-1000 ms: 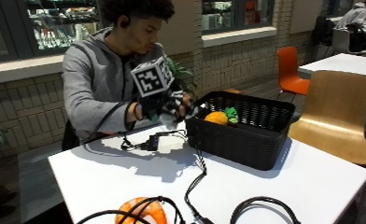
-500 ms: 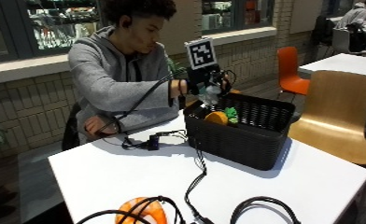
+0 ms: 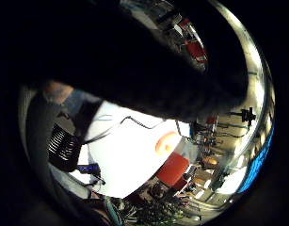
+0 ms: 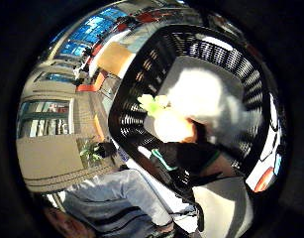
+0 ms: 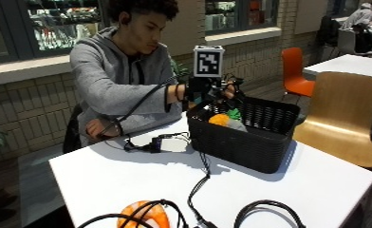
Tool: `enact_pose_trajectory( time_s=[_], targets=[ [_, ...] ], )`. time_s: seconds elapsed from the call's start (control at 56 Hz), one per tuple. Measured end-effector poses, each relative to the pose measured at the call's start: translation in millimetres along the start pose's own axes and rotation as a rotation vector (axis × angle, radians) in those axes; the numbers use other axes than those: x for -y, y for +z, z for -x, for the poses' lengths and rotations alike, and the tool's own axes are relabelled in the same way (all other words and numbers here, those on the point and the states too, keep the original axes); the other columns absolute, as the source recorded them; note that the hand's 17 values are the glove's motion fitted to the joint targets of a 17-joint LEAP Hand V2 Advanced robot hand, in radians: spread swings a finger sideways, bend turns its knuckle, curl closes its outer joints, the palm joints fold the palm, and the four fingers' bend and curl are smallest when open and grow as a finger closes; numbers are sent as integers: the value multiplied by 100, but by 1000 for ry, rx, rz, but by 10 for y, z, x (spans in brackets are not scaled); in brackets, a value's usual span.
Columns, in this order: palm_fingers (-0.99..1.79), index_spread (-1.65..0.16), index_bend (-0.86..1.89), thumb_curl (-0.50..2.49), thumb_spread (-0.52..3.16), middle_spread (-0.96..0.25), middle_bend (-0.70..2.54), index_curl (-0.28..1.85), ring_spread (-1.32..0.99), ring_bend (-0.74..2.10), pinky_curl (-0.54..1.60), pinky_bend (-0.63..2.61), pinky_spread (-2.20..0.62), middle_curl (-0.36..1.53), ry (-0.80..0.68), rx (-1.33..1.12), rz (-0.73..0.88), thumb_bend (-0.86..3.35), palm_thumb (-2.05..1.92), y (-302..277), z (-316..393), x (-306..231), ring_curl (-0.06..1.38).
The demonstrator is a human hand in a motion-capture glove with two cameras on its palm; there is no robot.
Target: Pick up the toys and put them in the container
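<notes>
**Entry: toy-clearing station, one moment**

1. Black-gloved right hand (image 5: pixel 212 92). It hangs over the person-side corner of the container, above the rim. Grip state cannot be told, because the glove rig masks it in every view.
2. Dark item with a teal edge (image 4: pixel 178 158). It sits closest to the palm, at the container's rim. It is not clear whether this is a toy or whether the hand holds it.
3. Black woven plastic basket (image 5: pixel 246 142), rectangular and open-topped. It stands directly under the hand, with its long axis running away from the person across the table.
4. Round orange toy (image 5: pixel 218 119), inside the basket just below the hand.
5. Small green leafy toy (image 5: pixel 235 113), touching the orange one on the side away from the hand.
6. Pale grey-white soft toy (image 5: pixel 237 125), beside both and deeper in the basket.
7. White table (image 5: pixel 312 190).
8. Bare left hand (image 5: pixel 99 128), resting at the table's edge, well apart from the basket.
9. Orange-and-white rounded toy (image 5: pixel 145 214). It lies on the table well apart from the hand, toward the edge opposite the person. Black cables cross it, and its long axis cannot be judged.

Judgement: any drop is straight down. The next pick would then call for a long reach toward item 9.
</notes>
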State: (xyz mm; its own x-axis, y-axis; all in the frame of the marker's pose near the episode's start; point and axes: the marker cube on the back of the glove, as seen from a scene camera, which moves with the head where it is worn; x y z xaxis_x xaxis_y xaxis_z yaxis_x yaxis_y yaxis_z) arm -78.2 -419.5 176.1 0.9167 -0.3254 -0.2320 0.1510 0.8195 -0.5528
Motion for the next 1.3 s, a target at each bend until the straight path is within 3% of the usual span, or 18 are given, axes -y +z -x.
enact_pose_trajectory(
  time_s=[0.125,0.286,0.375,0.589,0.84,1.072,1.143,1.304],
  targets=[
    [-25,-22,2,50,119,-8,20,14,-12,70,39,112,-2,85,55,-37,-22,-4,4,-55,-419,-358,39],
    [-15,-23,10,44,122,-1,19,14,-9,63,36,102,2,77,254,-98,6,-2,2,75,-1232,-942,36],
    [-11,-23,12,42,125,1,19,15,-8,62,34,97,3,73,444,28,37,-1,3,170,-1759,-1235,35],
    [-6,-24,13,39,130,4,21,18,-7,61,33,93,4,68,647,51,147,0,8,777,-2422,-1763,34],
    [-14,-25,9,36,125,6,16,17,-6,56,35,100,5,60,808,130,202,-3,8,1450,-2734,-1817,32],
    [-29,-27,8,33,118,8,8,15,-3,34,39,116,5,44,917,231,280,-3,-2,1900,-2851,-1835,27],
    [-25,-28,8,33,125,8,7,14,-3,33,40,122,5,40,915,215,242,0,3,1939,-2858,-1829,27],
    [26,-34,19,34,161,5,19,18,-8,67,40,125,-10,35,899,135,121,16,19,1958,-2779,-1769,35]
  ],
)
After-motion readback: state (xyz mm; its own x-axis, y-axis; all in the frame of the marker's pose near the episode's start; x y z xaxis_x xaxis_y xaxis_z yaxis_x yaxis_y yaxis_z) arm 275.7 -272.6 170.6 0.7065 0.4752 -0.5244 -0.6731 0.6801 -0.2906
